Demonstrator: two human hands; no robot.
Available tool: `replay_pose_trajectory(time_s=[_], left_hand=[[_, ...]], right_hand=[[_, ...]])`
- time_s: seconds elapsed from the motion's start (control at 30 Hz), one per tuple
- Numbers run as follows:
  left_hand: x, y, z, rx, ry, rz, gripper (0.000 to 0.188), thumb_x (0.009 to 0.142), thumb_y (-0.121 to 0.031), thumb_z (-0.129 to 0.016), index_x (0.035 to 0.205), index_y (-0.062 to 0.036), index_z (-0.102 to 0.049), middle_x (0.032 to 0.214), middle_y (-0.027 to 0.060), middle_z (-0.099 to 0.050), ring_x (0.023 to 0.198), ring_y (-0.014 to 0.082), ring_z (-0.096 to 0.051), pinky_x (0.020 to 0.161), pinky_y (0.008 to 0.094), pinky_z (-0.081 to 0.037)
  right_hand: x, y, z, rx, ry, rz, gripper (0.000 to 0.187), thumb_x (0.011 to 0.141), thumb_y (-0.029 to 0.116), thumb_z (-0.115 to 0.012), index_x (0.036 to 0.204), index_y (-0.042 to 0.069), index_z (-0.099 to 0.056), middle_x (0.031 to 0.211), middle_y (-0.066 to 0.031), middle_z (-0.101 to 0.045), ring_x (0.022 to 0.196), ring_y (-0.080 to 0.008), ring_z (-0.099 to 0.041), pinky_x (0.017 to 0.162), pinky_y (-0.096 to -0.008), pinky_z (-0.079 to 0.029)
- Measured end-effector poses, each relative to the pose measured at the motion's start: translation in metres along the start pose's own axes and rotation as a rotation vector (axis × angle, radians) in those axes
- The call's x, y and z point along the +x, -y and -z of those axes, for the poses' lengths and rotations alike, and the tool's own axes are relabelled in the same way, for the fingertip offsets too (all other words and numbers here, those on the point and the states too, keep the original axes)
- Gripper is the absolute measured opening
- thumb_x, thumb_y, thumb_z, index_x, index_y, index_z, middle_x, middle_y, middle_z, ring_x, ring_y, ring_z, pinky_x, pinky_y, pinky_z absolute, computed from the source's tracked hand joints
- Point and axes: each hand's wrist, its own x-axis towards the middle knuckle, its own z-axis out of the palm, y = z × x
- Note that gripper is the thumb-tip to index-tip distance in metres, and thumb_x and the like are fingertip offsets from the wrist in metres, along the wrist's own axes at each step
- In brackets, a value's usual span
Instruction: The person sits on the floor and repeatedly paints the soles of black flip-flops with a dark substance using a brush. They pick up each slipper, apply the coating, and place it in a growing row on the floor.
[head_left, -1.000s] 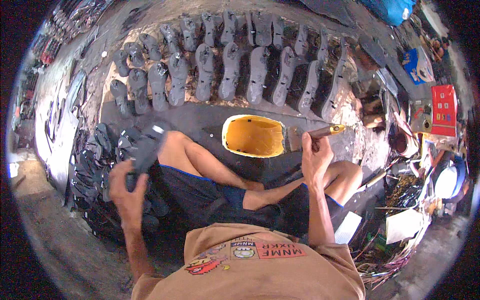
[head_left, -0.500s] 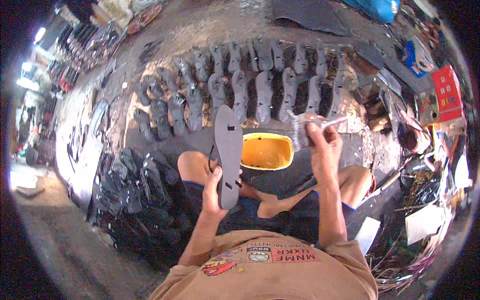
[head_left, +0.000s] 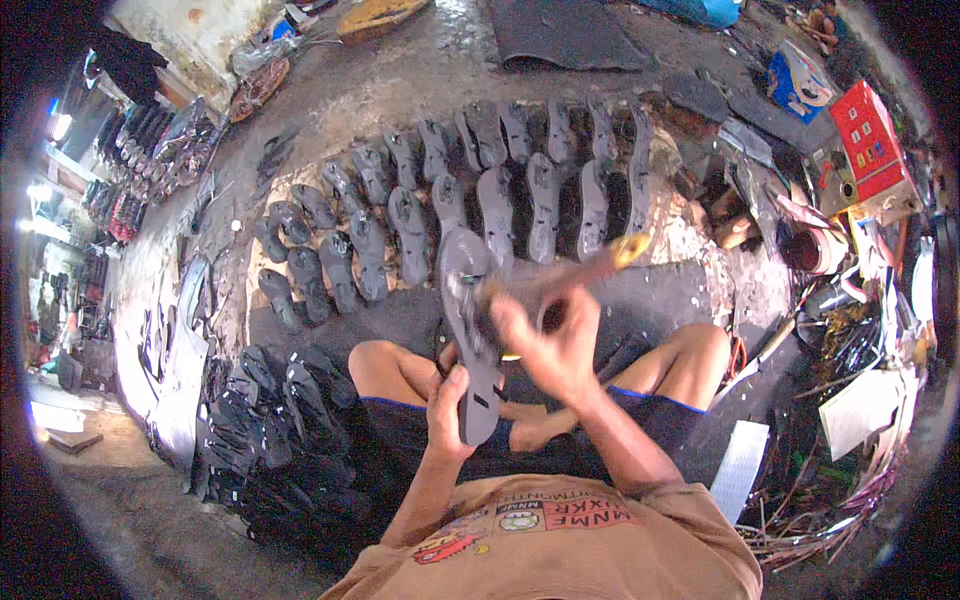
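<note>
My left hand (head_left: 447, 415) is closed on a grey sandal sole (head_left: 478, 395), its thumb lying along the near edge and the sole standing lengthwise away from me. Small dark strap ends poke through the sole. Its far half looks wet and shiny. In my right hand (head_left: 560, 350) is a brush (head_left: 590, 270), blurred by motion, with a yellowish handle end pointing up to the right. The brush head meets the sole's right side; its bristles cannot be made out. Only a sliver of the yellow tub shows behind my right hand.
Beyond the sole lie rows of grey soles (head_left: 495, 205) with a shiny coat. To my left is a heap of dark soles (head_left: 255, 410). A red box (head_left: 870, 140), a white sheet (head_left: 865, 410) and scraps lie to the right. My bent knees frame the work area.
My right hand has swung left and brought the brush from beside the tub onto the sole. The sole's far half has turned shiny. The view has shifted somewhat.
</note>
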Motion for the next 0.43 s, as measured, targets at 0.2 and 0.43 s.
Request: replay_pose_trajectory(time_s=[0.2,0.43], left_hand=[[0.010,-0.002,0.006,-0.067,0.136,-0.093,0.053,0.105,-0.041,-0.054,0.143,-0.0039,-0.050,0.129,0.0156,-0.064,0.111,0.0262,-0.068,0.095,0.0423,-0.057],[0.036,-0.011,-0.018,-0.103,-0.103,-0.148,0.062,0.108,-0.055,-0.036,0.155,-0.0154,-0.044,0.156,0.0113,-0.048,0.140,0.0268,-0.050,0.119,0.0449,-0.038]], right_hand=[[0.028,0.009,0.003,0.056,-0.097,-0.212,0.024,0.087,0.016,-0.083,0.101,0.002,-0.071,0.090,-0.0043,-0.074,0.082,-0.0105,-0.064,0.073,-0.0287,-0.052],[-0.036,0.016,-0.004,-0.086,0.120,-0.048,0.042,0.084,0.022,-0.086,0.115,0.000,-0.069,0.097,-0.0122,-0.077,0.084,-0.0201,-0.074,0.074,-0.0331,-0.058]])
